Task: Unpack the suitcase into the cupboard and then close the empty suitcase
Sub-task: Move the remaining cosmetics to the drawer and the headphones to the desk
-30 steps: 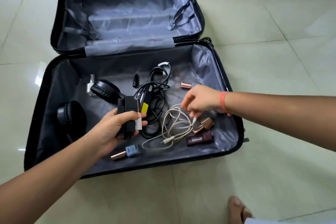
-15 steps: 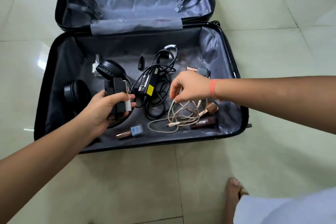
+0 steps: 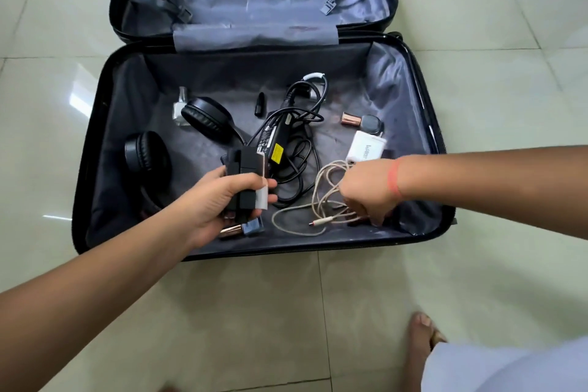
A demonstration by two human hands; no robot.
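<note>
The bare left forearm reaches in from the lower left corner, over the near edge of the suitcase (image 3: 254,254). The left hand (image 3: 219,200) is turned thumb-up, its fingers and thumb curled round a stack of small black boxes (image 3: 245,175). The bare right arm comes in from the right, with an orange band (image 3: 394,181) at the wrist. The right hand (image 3: 369,191) is knuckles-up, its fingers pointing down at the near right corner; whether they grasp anything is unclear. One bare foot (image 3: 420,347) stands on the floor.

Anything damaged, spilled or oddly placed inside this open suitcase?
Nothing damaged or spilled. The suitcase holds loose clutter: the black adapter cable and the beige cable lie in untidy loops.
</note>
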